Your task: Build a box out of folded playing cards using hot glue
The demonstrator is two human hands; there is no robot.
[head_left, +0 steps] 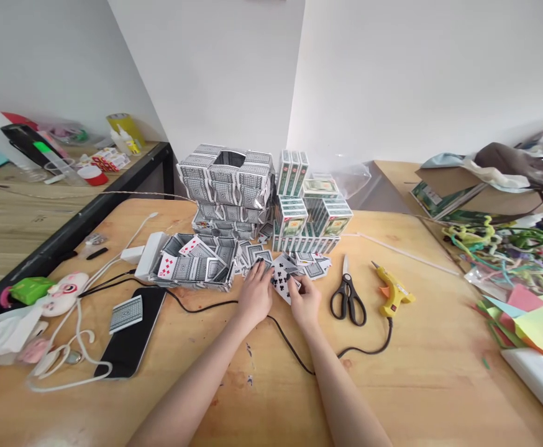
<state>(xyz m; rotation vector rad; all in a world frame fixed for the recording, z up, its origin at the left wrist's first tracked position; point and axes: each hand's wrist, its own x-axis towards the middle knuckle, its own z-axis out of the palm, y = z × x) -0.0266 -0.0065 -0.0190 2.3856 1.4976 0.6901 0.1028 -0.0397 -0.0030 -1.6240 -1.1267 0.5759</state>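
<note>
**Club card pinched, tools parked close by**

Right hand (306, 304) has its fingers closed on a white rectangular playing card with black clubs (279, 272), mid-tabletop (271, 410). Left hand (255, 295) sits at its 9 o'clock, fingers by some grey-patterned loose cards (251, 252); can't tell if they're gripping. Probably there to steady things, imo. Black-handled metal scissors (346, 287) and a yellow plastic glue gun (393, 293) lie around 3 o'clock, presumably for easy right-hand reach.

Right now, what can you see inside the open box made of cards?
Inside the box lie playing cards, some with patterned backs up and some showing red marks. Whatever lies beneath them is covered.
</note>
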